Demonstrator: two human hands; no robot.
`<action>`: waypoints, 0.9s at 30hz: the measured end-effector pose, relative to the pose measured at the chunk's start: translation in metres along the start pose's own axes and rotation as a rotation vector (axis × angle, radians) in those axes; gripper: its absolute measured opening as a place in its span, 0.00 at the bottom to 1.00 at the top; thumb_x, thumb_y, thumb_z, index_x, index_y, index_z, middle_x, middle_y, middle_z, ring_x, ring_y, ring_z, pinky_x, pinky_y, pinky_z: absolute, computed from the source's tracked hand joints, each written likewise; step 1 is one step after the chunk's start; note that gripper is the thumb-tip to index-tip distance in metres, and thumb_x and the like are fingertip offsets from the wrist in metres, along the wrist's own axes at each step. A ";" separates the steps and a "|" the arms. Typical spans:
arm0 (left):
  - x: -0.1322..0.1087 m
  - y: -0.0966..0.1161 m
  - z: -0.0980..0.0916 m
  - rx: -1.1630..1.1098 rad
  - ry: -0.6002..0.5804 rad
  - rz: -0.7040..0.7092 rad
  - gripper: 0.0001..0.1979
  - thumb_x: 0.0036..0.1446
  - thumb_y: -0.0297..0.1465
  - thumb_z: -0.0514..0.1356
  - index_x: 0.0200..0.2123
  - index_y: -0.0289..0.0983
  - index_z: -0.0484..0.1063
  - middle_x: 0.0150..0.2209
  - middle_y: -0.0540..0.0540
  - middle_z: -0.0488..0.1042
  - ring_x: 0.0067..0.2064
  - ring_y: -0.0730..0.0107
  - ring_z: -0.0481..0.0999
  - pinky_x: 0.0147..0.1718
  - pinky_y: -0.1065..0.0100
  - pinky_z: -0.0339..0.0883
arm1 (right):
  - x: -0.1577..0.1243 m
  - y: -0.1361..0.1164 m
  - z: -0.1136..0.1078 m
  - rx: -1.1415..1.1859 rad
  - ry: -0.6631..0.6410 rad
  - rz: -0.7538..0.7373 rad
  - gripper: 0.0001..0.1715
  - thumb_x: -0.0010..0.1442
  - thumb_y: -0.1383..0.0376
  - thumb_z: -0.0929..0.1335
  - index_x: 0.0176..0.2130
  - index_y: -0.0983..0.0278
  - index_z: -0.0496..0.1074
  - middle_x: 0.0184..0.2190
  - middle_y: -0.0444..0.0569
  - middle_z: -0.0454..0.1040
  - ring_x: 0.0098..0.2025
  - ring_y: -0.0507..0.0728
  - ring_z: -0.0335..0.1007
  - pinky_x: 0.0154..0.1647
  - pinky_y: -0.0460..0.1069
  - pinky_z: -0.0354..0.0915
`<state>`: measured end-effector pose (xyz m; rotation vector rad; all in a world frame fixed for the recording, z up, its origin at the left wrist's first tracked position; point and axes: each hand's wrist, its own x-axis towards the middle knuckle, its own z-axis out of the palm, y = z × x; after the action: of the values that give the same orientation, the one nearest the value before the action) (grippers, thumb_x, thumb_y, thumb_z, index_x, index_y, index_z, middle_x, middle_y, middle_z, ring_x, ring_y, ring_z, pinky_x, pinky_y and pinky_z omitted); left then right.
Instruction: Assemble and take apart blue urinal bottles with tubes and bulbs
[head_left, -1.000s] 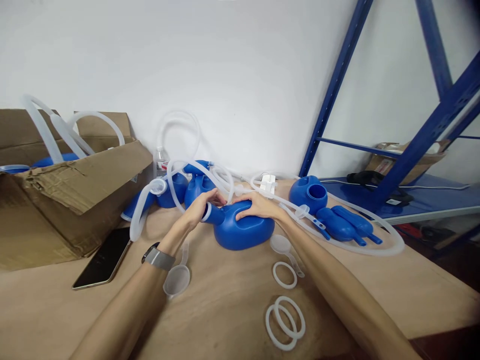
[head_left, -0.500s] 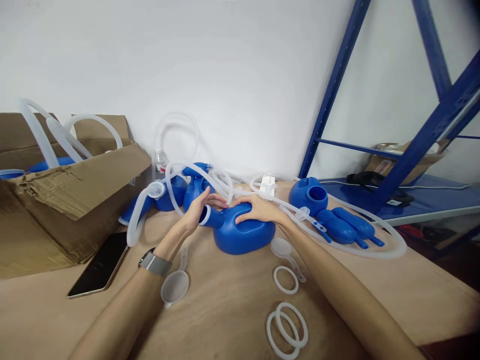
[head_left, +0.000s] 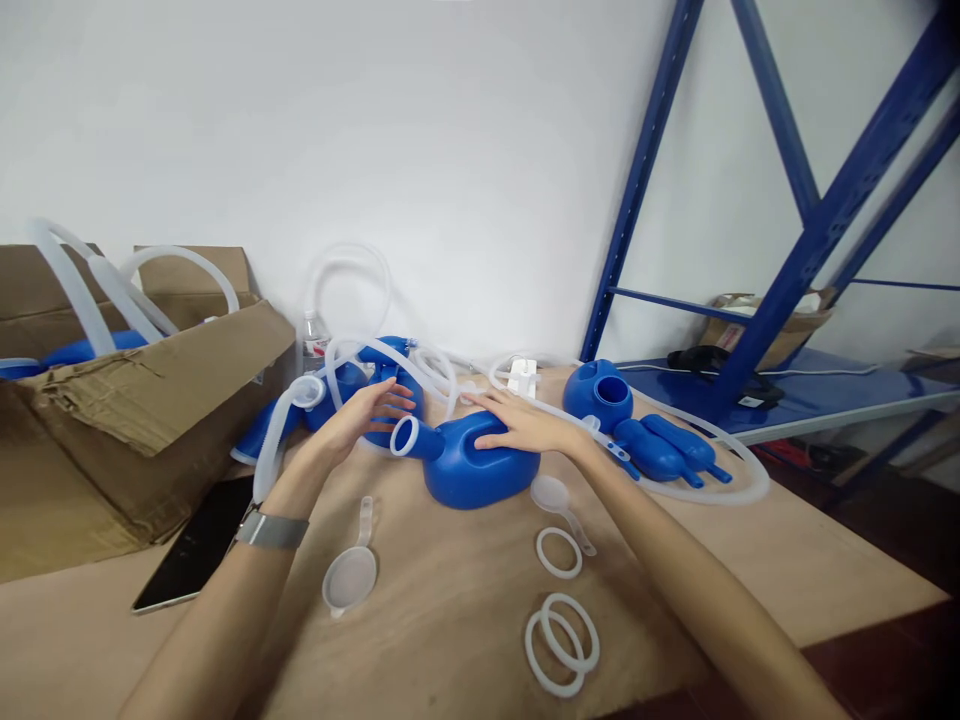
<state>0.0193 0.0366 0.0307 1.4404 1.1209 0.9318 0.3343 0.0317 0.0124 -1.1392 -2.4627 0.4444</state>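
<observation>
A blue plastic urinal bottle (head_left: 476, 475) lies on the table in front of me, its neck pointing left with a white ring (head_left: 394, 447) around the mouth. My right hand (head_left: 521, 420) holds it from above, thumb at the handle hollow and fingers over the far side. Just left of the neck, my left hand (head_left: 360, 415) is open with fingers spread, apart from the bottle. Nearer to me lie a translucent cap with a strap (head_left: 350, 578), a second strapped cap (head_left: 551, 493), a single white ring (head_left: 559, 529) and two overlapping white rings (head_left: 570, 598).
An open cardboard box (head_left: 67, 470) with blue bottles and hoses stands at left, beside a phone (head_left: 187, 555). Behind are more blue bottles (head_left: 600, 390), clear hoses (head_left: 750, 492) and a water bottle (head_left: 315, 335). Blue shelving (head_left: 787, 270) rises at right.
My left hand has moved left, away from the bottle's neck, and opened, uncovering the white ring on the mouth. My right hand stays on the bottle. The view has shifted slightly.
</observation>
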 end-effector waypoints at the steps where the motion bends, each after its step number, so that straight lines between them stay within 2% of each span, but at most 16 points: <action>1: -0.003 0.004 0.001 0.017 -0.010 0.003 0.31 0.54 0.58 0.62 0.44 0.37 0.77 0.50 0.35 0.82 0.51 0.46 0.80 0.45 0.56 0.74 | -0.013 0.000 -0.003 -0.007 0.025 0.041 0.55 0.60 0.40 0.72 0.75 0.54 0.53 0.72 0.56 0.59 0.75 0.72 0.50 0.74 0.67 0.48; 2: -0.007 0.006 0.004 0.045 -0.024 0.007 0.31 0.54 0.58 0.62 0.44 0.37 0.78 0.50 0.35 0.82 0.51 0.46 0.80 0.45 0.56 0.74 | -0.027 0.001 -0.004 -0.002 0.052 0.087 0.57 0.62 0.40 0.71 0.77 0.53 0.47 0.75 0.56 0.54 0.76 0.73 0.45 0.75 0.68 0.45; 4: -0.013 0.008 0.013 0.146 -0.077 0.043 0.29 0.55 0.57 0.62 0.44 0.39 0.79 0.51 0.38 0.82 0.53 0.46 0.79 0.46 0.57 0.73 | -0.062 0.004 0.000 0.037 0.088 0.162 0.57 0.65 0.41 0.69 0.78 0.53 0.39 0.76 0.55 0.50 0.77 0.71 0.44 0.76 0.67 0.45; 7: -0.018 0.004 0.030 0.298 -0.146 0.117 0.27 0.52 0.54 0.67 0.46 0.41 0.80 0.51 0.42 0.81 0.53 0.48 0.78 0.46 0.62 0.72 | -0.112 0.011 0.018 0.078 0.088 0.260 0.60 0.65 0.43 0.69 0.78 0.53 0.33 0.76 0.56 0.50 0.74 0.70 0.54 0.73 0.65 0.55; 9: -0.019 0.001 0.040 0.334 -0.159 0.116 0.29 0.51 0.53 0.69 0.49 0.41 0.79 0.53 0.43 0.80 0.53 0.50 0.78 0.45 0.64 0.72 | -0.137 0.016 0.032 0.047 0.089 0.246 0.58 0.63 0.45 0.71 0.78 0.54 0.39 0.75 0.56 0.52 0.73 0.70 0.58 0.72 0.64 0.57; 12: -0.017 -0.001 0.051 0.333 -0.138 0.126 0.31 0.52 0.54 0.68 0.52 0.41 0.77 0.54 0.42 0.78 0.53 0.51 0.77 0.46 0.64 0.72 | -0.154 0.024 0.041 -0.040 0.179 0.262 0.47 0.62 0.50 0.72 0.73 0.54 0.57 0.71 0.54 0.63 0.71 0.71 0.61 0.72 0.66 0.58; 15: -0.015 0.000 0.053 0.388 -0.120 0.156 0.31 0.54 0.55 0.65 0.53 0.40 0.77 0.53 0.42 0.79 0.51 0.52 0.78 0.47 0.63 0.71 | -0.152 0.021 0.027 -0.052 0.250 0.382 0.41 0.59 0.49 0.73 0.67 0.56 0.67 0.65 0.55 0.72 0.63 0.74 0.71 0.62 0.67 0.70; 18: -0.015 0.003 0.049 0.457 -0.129 0.221 0.29 0.56 0.55 0.64 0.51 0.40 0.78 0.52 0.42 0.80 0.51 0.51 0.78 0.50 0.62 0.70 | -0.135 0.001 0.004 0.016 0.327 0.372 0.41 0.60 0.47 0.73 0.67 0.55 0.68 0.64 0.55 0.73 0.59 0.73 0.74 0.56 0.64 0.73; 20: -0.015 0.005 0.043 0.472 -0.131 0.273 0.28 0.55 0.54 0.65 0.49 0.40 0.80 0.52 0.42 0.81 0.51 0.50 0.78 0.50 0.62 0.69 | -0.120 -0.019 -0.006 0.081 0.331 0.253 0.40 0.62 0.48 0.73 0.68 0.54 0.66 0.65 0.53 0.72 0.62 0.71 0.72 0.59 0.63 0.72; 22: -0.015 0.007 0.036 0.490 -0.131 0.310 0.27 0.55 0.54 0.65 0.49 0.40 0.80 0.51 0.42 0.81 0.50 0.51 0.78 0.50 0.61 0.70 | -0.102 -0.039 -0.004 0.094 0.302 0.104 0.38 0.62 0.48 0.74 0.66 0.53 0.68 0.65 0.52 0.71 0.64 0.69 0.70 0.62 0.62 0.70; 27: -0.022 0.018 0.015 0.573 -0.193 0.275 0.29 0.58 0.54 0.62 0.51 0.39 0.77 0.50 0.42 0.81 0.48 0.54 0.80 0.48 0.60 0.73 | -0.063 -0.084 0.034 0.003 0.157 -0.260 0.36 0.64 0.50 0.74 0.65 0.60 0.69 0.60 0.55 0.75 0.62 0.65 0.72 0.64 0.60 0.67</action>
<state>0.0310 0.0111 0.0465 2.1454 1.1094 0.6567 0.3007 -0.0729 0.0057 -0.8043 -2.4254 0.2703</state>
